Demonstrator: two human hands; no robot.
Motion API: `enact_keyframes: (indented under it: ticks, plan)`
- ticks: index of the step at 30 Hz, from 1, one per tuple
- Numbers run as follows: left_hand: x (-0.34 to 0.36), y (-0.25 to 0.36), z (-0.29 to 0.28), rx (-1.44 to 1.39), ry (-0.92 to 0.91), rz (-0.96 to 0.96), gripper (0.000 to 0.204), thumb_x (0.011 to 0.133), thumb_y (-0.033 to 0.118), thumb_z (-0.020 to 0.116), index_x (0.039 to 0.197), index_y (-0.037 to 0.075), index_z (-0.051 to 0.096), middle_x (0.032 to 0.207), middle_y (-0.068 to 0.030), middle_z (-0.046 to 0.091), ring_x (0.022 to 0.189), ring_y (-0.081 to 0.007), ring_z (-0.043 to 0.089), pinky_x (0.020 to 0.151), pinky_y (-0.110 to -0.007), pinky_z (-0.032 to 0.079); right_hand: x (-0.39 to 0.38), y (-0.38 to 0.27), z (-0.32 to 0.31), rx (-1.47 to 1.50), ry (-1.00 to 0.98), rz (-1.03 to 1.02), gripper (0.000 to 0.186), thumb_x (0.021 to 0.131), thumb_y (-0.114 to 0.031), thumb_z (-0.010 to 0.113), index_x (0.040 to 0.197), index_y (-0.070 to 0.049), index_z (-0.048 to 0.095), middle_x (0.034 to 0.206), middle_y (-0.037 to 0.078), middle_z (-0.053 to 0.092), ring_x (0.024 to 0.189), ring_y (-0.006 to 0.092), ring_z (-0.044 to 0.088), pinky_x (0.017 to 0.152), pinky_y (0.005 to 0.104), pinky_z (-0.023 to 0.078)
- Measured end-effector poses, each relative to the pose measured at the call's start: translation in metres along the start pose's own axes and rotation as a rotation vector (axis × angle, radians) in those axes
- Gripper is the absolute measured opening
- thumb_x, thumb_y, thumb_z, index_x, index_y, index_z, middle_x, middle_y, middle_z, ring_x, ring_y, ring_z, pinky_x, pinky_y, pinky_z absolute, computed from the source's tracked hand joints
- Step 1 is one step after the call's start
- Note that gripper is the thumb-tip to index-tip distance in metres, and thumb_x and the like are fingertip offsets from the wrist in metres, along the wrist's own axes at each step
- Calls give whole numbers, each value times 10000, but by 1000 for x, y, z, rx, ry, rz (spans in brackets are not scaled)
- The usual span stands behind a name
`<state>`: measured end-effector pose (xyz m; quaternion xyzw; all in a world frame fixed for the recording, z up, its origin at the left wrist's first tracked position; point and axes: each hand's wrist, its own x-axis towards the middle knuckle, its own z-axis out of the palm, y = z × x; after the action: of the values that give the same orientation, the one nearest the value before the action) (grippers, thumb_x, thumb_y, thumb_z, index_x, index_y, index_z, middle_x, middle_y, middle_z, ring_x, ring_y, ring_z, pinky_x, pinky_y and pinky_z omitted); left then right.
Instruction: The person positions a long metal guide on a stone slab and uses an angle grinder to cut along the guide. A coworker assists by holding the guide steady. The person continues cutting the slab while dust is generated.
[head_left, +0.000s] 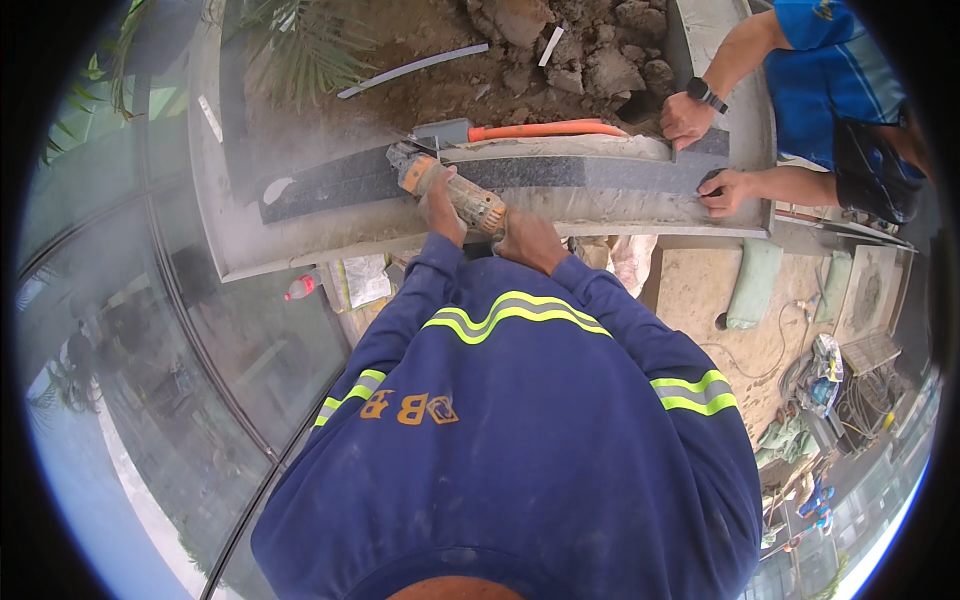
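A dusty orange-and-grey angle grinder [462, 200] is held low over the planter ledge. My left hand [440, 208] wraps round its body near the head, and my right hand [530, 240] grips the rear end. The grinder's head is at a dark grey stone strip [530, 173] lying along the ledge; the disc itself is hard to make out. Pale dust hangs to the left of it. At the right, a co-worker's hands, one wearing a watch [706, 94], rest at the strip's far end. The lower hand holds a small black object [711, 182].
Behind the strip lies an orange-handled tool with a grey blade [442, 133]. Soil and rocks [610, 70] fill the planter, with palm fronds at its left. A glass wall [250, 290] stands left, near a bottle [302, 286]. Cables [865, 385] and sacks lie right.
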<state>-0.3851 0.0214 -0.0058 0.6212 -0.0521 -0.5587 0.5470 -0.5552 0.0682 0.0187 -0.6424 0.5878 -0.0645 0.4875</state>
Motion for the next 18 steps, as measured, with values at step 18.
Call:
enact_keyframes:
  ticks: [18]
  plan:
    - [-32,59,-5,-169,-120,142,321,863,267,716,1055,27,622,966,-138,662,905,-308,684,850,-473,572,-7,-39,-6,-95,98,-205,469,788,-267,787,1058,-2,511,909,256,698,840,454,692,731,523,549]
